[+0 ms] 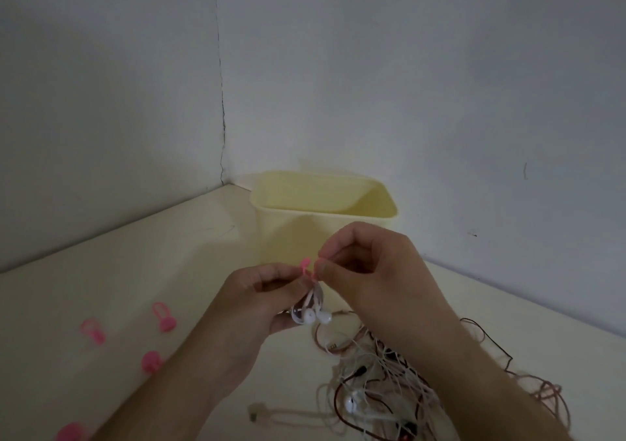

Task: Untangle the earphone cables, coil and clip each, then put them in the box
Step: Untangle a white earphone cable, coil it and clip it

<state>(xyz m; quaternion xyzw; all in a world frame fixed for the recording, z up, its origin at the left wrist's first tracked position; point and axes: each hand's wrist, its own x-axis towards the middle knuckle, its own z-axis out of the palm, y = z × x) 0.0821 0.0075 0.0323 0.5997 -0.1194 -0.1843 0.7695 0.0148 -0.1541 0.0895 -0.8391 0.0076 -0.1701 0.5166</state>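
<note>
My left hand (261, 301) holds a coiled white earphone (313, 312), its two earbuds hanging at the bottom of the coil. A pink clip (306, 266) wraps the top of the coil. My right hand (369, 267) pinches one end of that clip, while my left thumb and fingers pinch the other. Both hands hover just in front of the pale yellow box (305, 234), which stands open in the corner. A tangle of white, pink and dark earphone cables (389, 383) lies on the table under my right forearm.
Several loose pink clips (162, 317) lie on the cream table (135, 264) at the left. Grey walls meet in a corner behind the box. A pale plug on a cable (255, 412) lies near the front edge.
</note>
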